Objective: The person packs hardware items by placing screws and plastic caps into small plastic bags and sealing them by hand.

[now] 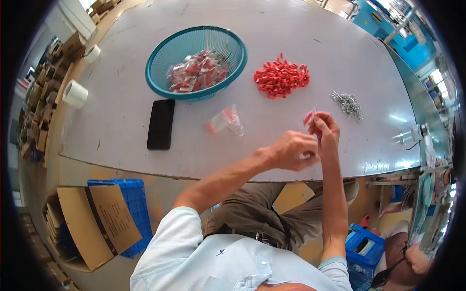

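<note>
My right hand (324, 127) pinches a small clear bag with a red piece (309, 117) inside, above the table's near right part. Just to its left, my left hand (295, 151) is curled with fingers pressed together, slightly blurred; what it holds, if anything, is too small to name. Beyond my hands lie a pile of red pieces (280, 77) and, to the right, a heap of small silver metal parts (347, 105). A teal basket (154, 80) holds many clear bags with red pieces. Some loose clear bags with red on them (225, 121) lie below the basket.
A black phone (160, 124) lies on the grey table (194, 157) at the left. White tape rolls (75, 94) stand by its left edge. A clear bottle (411, 134) is at the right edge. A cardboard box (99, 225) and blue crate are below left. Another person sits at lower right.
</note>
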Motion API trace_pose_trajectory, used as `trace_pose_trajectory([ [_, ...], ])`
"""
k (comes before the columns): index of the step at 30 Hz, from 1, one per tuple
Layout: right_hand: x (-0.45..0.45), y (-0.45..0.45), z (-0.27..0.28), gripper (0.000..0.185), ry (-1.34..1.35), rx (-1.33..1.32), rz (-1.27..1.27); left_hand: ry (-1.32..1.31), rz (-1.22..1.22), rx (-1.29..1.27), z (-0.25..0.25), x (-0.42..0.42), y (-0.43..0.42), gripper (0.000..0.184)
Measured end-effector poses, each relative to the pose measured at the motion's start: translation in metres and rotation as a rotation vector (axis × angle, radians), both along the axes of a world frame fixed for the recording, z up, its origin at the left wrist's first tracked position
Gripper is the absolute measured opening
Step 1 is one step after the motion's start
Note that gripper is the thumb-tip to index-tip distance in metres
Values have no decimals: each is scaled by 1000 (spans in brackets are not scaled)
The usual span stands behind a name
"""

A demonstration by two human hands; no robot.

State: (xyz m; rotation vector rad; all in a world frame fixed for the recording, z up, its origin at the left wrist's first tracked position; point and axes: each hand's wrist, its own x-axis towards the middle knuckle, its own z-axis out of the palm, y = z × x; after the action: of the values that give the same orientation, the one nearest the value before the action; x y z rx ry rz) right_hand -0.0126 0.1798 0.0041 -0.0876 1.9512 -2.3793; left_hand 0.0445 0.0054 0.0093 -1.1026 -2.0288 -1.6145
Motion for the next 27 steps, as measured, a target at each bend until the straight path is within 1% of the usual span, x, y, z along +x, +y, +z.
trace_pose_trajectory([
  [1, -3, -15, 19, 10, 37, 18, 64, 14, -78, -32, -3, 8, 3, 16],
  [2, -8, -31, 38, 11, 74, 31, 127, 3, -70, -24, -1, 18, 2, 16],
  [4, -22, -71, 72, 13, 148, 2, 182, 27, -154, -160, 4, 44, 2, 17],
  [5, -34, -91, 88, 15, 174, -8, 257, 8, -162, -154, 3, 54, -1, 17],
  [6, -42, -110, 103, 18, 204, -20, 329, 21, -156, -218, 1, 63, -7, 16],
  [7, -35, -137, 125, 20, 153, -53, 350, 40, -149, -283, 1, 70, -15, 14],
  [8, -32, -159, 140, 22, 108, -88, 374, 37, -153, -283, 1, 74, -26, 14],
  [9, -36, -166, 134, 22, 104, -91, 371, 58, -74, -236, 2, 78, -41, 14],
  [10, -40, -171, 123, 25, 164, 52, 436, 78, 3, -190, 4, 83, -58, 13],
  [11, -41, -172, 110, 28, 225, 197, 498, 92, 100, -213, 7, 86, -79, 14],
  [12, -41, -166, 89, 28, 222, 200, 491, 109, 196, -231, 11, 85, -103, 17],
  [14, -34, -147, 43, 31, 392, 610, 542, 115, 448, -275, 17, 80, -144, 22],
  [15, -24, -143, 33, 31, 387, 616, 543, 142, 519, -343, 13, 76, -162, 23],
  [16, -9, -141, 24, 31, 460, 726, 500, 166, 587, -413, 8, 73, -174, 24],
  [17, 1, -140, 18, 31, 534, 833, 451, 163, 580, -413, 6, 70, -179, 24],
  [18, 6, -142, 14, 31, 532, 832, 444, 153, 616, -478, 6, 67, -182, 25],
  [19, 10, -147, 11, 27, 683, 884, 421, 144, 657, -543, 6, 65, -185, 26],
  [20, 12, -150, 8, 23, 836, 933, 401, 146, 659, -547, 2, 65, -186, 26],
  [22, 8, -149, 1, 20, 821, 912, 428, 67, 703, -676, -6, 64, -189, 27],
  [24, 4, -142, -3, 19, 804, 898, 453, 46, 712, -673, -11, 63, -190, 26],
  [26, 5, -132, -7, 11, 813, 918, 386, 23, 711, -665, -12, 63, -189, 26],
  [27, 6, -129, -8, 11, 812, 922, 379, 10, 710, -663, -11, 63, -189, 25],
])
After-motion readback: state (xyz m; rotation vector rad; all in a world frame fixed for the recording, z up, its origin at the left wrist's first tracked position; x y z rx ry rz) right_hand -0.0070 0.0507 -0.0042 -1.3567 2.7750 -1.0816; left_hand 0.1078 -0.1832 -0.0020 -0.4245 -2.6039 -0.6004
